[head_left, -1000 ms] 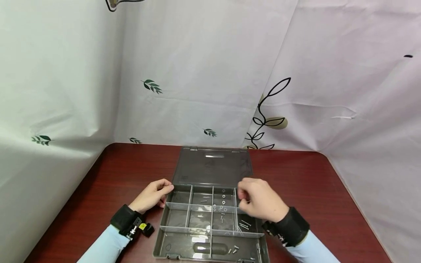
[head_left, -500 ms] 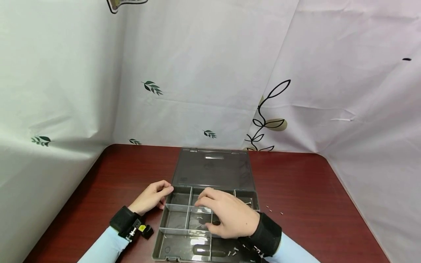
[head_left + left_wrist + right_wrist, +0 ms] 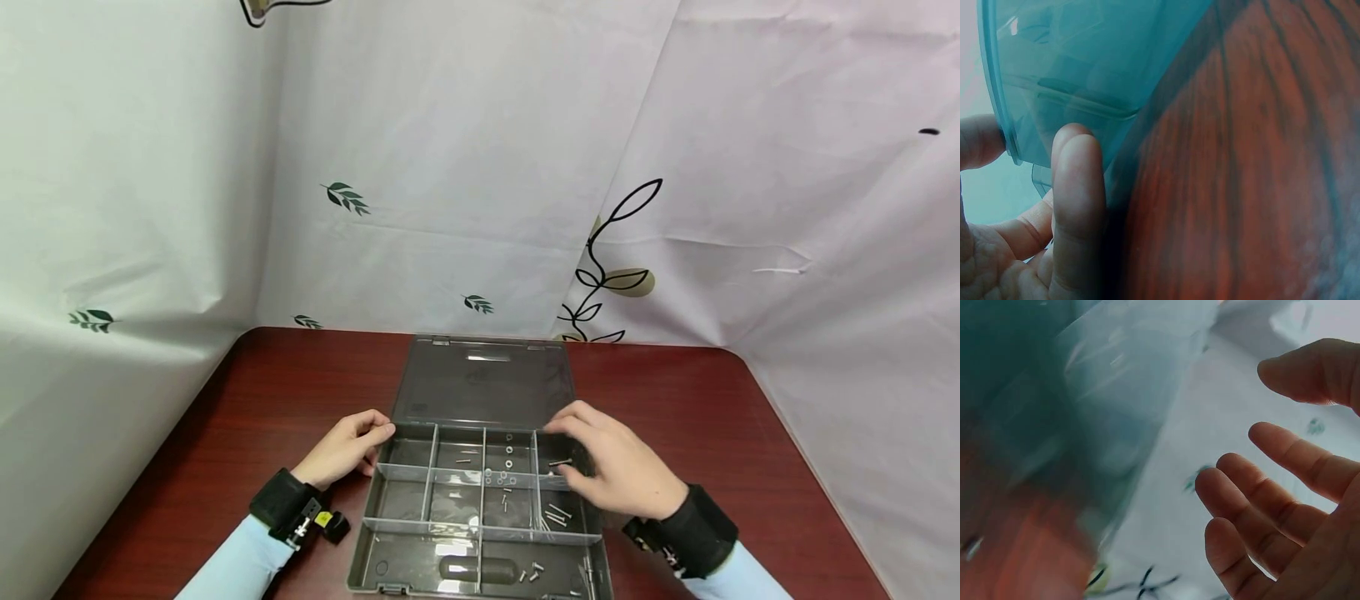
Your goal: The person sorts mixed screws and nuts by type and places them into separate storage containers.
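Note:
A grey translucent compartment box [image 3: 420, 560] lies on the table, its lid [image 3: 483, 379] folded back flat. At its back left corner my left hand [image 3: 345, 450] holds the side wall, thumb at the rim and fingers along the outside, as the left wrist view shows. Over the back right compartment is my right hand [image 3: 626, 467], fingers spread and nothing between them. A screw [image 3: 558, 462] lies under its fingertips. Several nuts [image 3: 508, 463] sit one compartment to the left. Long screws [image 3: 557, 515] lie in the middle right compartment, short screws [image 3: 535, 571] in the front right one.
The box stands on a dark red wooden table [image 3: 712, 417]. A light cloth [image 3: 480, 167] with a leaf print hangs behind and at the sides. In the right wrist view a small metal piece [image 3: 971, 547] lies on the tabletop beside the box.
My right hand reached left over the box's middle compartments, then came back to the right. Its fingers, curled at first, are now spread. My left hand has stayed at the corner.

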### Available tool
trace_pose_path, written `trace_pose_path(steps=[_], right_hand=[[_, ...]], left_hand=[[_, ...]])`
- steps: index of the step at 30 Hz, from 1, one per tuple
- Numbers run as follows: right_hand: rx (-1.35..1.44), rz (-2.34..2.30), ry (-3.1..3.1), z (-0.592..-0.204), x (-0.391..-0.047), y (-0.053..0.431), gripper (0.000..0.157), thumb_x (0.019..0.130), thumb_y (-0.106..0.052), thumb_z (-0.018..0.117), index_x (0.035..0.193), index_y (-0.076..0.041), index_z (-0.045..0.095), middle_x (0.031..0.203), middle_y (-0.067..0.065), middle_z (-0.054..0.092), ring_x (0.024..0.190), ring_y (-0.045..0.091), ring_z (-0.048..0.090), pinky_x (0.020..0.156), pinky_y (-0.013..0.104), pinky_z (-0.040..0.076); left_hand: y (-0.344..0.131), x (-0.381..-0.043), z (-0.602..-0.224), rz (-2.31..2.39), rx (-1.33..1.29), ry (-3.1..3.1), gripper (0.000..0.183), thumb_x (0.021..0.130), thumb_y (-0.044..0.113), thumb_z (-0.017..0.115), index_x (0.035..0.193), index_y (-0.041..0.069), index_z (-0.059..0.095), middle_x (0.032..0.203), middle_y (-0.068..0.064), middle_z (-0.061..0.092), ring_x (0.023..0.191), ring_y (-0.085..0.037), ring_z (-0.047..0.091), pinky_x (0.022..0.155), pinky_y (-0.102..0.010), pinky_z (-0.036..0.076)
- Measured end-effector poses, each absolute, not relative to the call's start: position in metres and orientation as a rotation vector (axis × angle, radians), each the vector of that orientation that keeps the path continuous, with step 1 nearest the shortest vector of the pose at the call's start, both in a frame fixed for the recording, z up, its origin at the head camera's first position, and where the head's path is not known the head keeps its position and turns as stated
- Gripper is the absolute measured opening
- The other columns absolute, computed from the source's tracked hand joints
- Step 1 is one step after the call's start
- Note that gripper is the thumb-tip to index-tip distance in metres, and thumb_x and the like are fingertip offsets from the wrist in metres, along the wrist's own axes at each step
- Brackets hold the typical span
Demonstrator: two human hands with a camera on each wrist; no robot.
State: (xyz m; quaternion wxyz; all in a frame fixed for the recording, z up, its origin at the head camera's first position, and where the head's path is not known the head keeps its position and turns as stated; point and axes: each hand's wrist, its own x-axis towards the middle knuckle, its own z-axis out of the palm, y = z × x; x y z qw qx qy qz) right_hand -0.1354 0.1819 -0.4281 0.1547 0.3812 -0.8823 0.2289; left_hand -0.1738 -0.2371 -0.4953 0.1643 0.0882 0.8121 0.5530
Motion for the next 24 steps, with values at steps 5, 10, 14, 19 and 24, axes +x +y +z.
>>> trace_pose_path(steps=[5,10,14,19,24], right_hand=[[0.949,0.543,-2.613,-0.447,-0.137,0.221,0.039,0.075,-0.019,0.077,0.113,-0.015,0.068,0.106,-0.011,0.058,0.091,0.002,0.056,0.076,0.027,0.05],[0.823,0.451,-2.707,-0.461,-0.133,0.25,0.03,0.074,-0.018,0.079,0.102,-0.016,0.069,0.093,-0.012,0.056,0.081,0.001,0.053,0.07,0.028,0.05],[0.76,0.428,-2.766,-0.471,-0.129,0.266,0.024,0.072,-0.016,0.08,0.091,-0.02,0.067,0.086,-0.014,0.053,0.073,-0.002,0.047,0.064,0.025,0.046],[0.689,0.442,-2.831,-0.475,-0.124,0.276,0.024,0.071,-0.013,0.081,0.083,-0.024,0.064,0.079,-0.015,0.049,0.068,-0.002,0.043,0.058,0.024,0.042],[0.581,0.437,-2.947,-0.473,-0.121,0.277,0.021,0.075,-0.014,0.08,0.079,-0.025,0.062,0.075,-0.015,0.048,0.065,-0.002,0.042,0.058,0.025,0.041]], left_hand=[[-0.237,-0.174,-0.496,1.573,0.236,2.313,0.051,0.098,0.044,0.058,0.121,-0.001,0.056,0.082,-0.012,0.052,0.063,-0.021,0.057,0.059,-0.038,0.056],[-0.237,-0.174,-0.495,1.575,0.257,2.317,0.05,0.098,0.042,0.057,0.123,-0.002,0.056,0.082,-0.013,0.052,0.063,-0.022,0.056,0.058,-0.038,0.056],[-0.237,-0.174,-0.496,1.582,0.252,2.314,0.05,0.098,0.042,0.058,0.122,-0.002,0.056,0.083,-0.012,0.052,0.063,-0.022,0.056,0.058,-0.039,0.056],[-0.238,-0.174,-0.495,1.583,0.268,2.308,0.05,0.099,0.042,0.057,0.124,-0.002,0.055,0.084,-0.013,0.052,0.063,-0.023,0.056,0.059,-0.039,0.056],[-0.238,-0.173,-0.494,1.583,0.27,2.309,0.05,0.099,0.042,0.056,0.123,-0.002,0.056,0.083,-0.013,0.052,0.063,-0.023,0.057,0.058,-0.038,0.056]])
